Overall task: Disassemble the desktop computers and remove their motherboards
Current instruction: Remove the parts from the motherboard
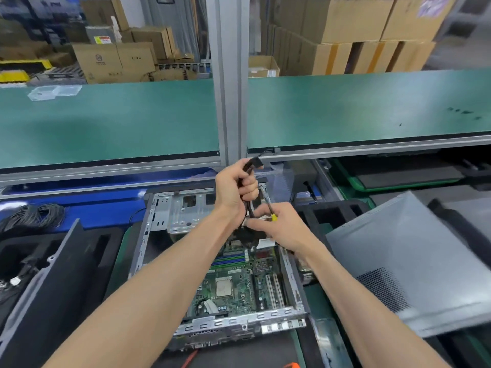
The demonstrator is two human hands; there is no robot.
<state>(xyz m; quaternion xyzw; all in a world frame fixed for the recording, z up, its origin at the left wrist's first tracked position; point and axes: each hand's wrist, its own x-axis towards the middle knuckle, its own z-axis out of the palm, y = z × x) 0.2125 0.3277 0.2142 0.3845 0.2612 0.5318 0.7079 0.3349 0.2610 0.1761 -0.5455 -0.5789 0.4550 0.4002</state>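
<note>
Left hand (233,191), raised above the far end of the open grey metal desktop computer case (212,261), is clenched around a bundle of black cables (251,166), the ends of which protrude above the fist. Right hand (276,227), just below and beside the left, pinches the lower part of the same bundle between thumb and fingertips; a slim tool with a yellow and black handle (271,212) lies against its fingers, though the grip on that tool cannot be made out. Both hands hover over the case without touching it. Inside the case, at its near end, lies the green printed motherboard (233,285), with a square silver processor at its centre and blue memory slots toward the far side. A grey perforated metal side panel (409,261) rests tilted to the right of the case. Black foam packing blocks (79,264) stand to the left, beside a coil of black wire (34,215). Beyond, a green conveyor belt (106,123) carries a clear plastic tray (54,92). Brown cardboard boxes (358,33) are stacked behind.
</note>
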